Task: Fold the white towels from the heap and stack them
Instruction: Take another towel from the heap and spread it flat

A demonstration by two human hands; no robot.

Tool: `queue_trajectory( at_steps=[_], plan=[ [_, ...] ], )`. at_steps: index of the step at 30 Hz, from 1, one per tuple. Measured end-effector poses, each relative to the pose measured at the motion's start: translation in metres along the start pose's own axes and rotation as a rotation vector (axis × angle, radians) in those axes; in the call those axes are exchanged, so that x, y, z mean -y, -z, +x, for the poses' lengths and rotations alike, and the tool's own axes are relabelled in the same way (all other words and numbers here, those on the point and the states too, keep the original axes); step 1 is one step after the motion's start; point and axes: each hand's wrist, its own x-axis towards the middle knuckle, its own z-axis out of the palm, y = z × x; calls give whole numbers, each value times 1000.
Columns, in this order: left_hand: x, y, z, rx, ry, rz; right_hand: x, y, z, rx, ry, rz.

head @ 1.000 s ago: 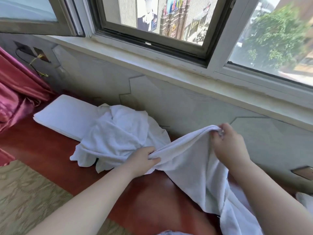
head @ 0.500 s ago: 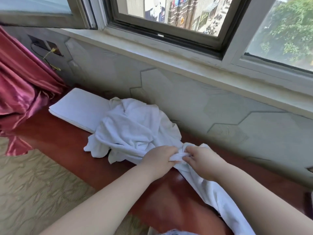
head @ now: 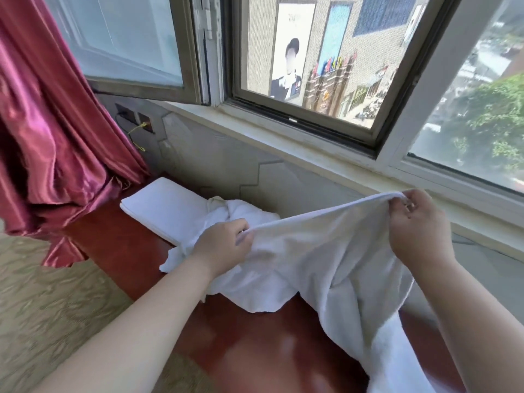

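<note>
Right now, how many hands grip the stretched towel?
2. The left hand pinches the top edge of the towel just in front of the heap; the right hand pinches the raised corner near the windowsill. Neither is hidden.

Light: bright daylight reaches you through the large grey-framed glass window (head: 312, 66).
Glare: pale sheen on your glossy red-brown wooden table (head: 255, 336).
Edges: your wide lens bends the frame lines.
</note>
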Motion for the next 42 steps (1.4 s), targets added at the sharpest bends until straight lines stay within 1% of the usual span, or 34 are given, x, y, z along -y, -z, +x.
queue_trajectory(
  at_steps=[1,3,6,9,13,14,16,18,20,21,22,25,26,27,30,31,33,35,37,38,40,42],
  plan=[
    [-5,0,-1,-6,-8,17,-4,7,2,0,-1,-20],
    [-21,-5,-3,-14,-27,-10,-14,17,0,56,-5,-81],
    [-63,-19,-10,-6,-20,-205,-30,26,-16,214,-38,-141],
    [-108,-36,-16,73,2,-454,-40,32,-41,365,12,-119],
    [-159,-56,-33,206,22,-605,-41,45,-81,524,111,-44],
    [-173,-58,-39,246,32,-649,-41,50,-89,538,147,-51],
    [-200,-61,-51,352,79,-837,-44,61,-103,510,213,-60],
    [-225,-60,-62,430,114,-985,-52,77,-110,428,208,19],
    [-246,-59,-73,515,86,-1033,-59,95,-112,357,178,118],
    [-258,-59,-79,536,65,-1038,-63,104,-112,327,168,144],
    [-268,-59,-86,523,43,-1015,-67,111,-113,295,165,161],
    [-278,-76,-101,307,-42,-760,-82,125,-119,234,122,152],
    [-278,-84,-108,283,-55,-712,-87,126,-123,227,95,137],
    [-278,-93,-116,294,-71,-683,-92,127,-126,220,67,122],
    [-273,-127,-143,339,-19,-574,-107,123,-136,198,-50,126],
    [-272,-139,-152,316,19,-529,-111,123,-139,197,-82,151],
    [-267,-160,-165,217,78,-409,-116,124,-141,205,-113,199],
    [-255,-173,-169,147,92,-345,-121,126,-140,191,-130,202],
    [-235,-179,-170,160,115,-284,-127,126,-136,149,-162,172],
    [-224,-180,-168,195,151,-281,-131,126,-133,125,-186,162],
    [-210,-178,-165,271,217,-320,-137,126,-127,90,-248,147],
    [-204,-174,-164,333,220,-362,-143,126,-122,79,-301,135]
  ],
)
